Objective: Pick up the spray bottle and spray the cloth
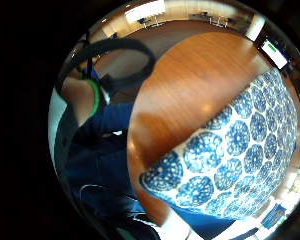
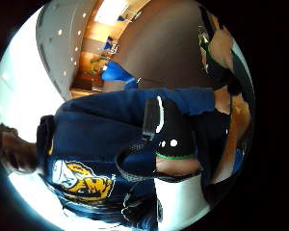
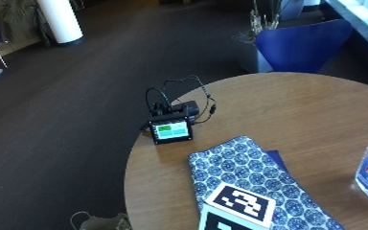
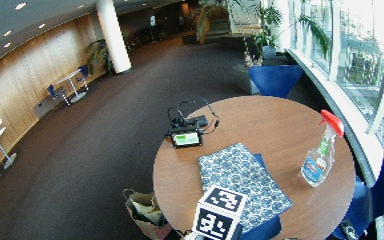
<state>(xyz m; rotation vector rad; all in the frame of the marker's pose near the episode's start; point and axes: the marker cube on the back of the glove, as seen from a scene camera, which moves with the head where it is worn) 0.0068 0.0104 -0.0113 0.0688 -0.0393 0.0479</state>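
**Cloth flat on the round table, spray bottle upright and apart from it**

Nearest us in the outside view lies the cloth (image 3: pixel 254 182) — a flat, folded rectangle printed with blue-and-white round medallions, a plain blue layer showing along its edge. We see it spread on the round wooden table (image 3: pixel 299 115), whose top is smooth, warm brown and faintly glossy. In the little-finger palm view the same patterned cloth (image 1: pixel 240 150) fills much of the frame, its rounded corner resting on the grained wood (image 1: pixel 190 85).

Of the gloved right hand we see only straps at the palm views' edges, so we cannot tell how its fingers are set or whether they hold anything.

Out towards three o'clock from the cloth stands the spray bottle (image 4: pixel 320 152) — clear plastic, slim-necked, with a red trigger head and a blue label over pale liquid. It is upright on the wood, well apart from the cloth and touching nothing else.

Farther off, at about eleven o'clock, a small black device (image 3: pixel 171 125) with a lit green screen sits near the table's edge, thin black cables looping above it. Beyond the table stands a blue moulded chair (image 3: pixel 305 45).
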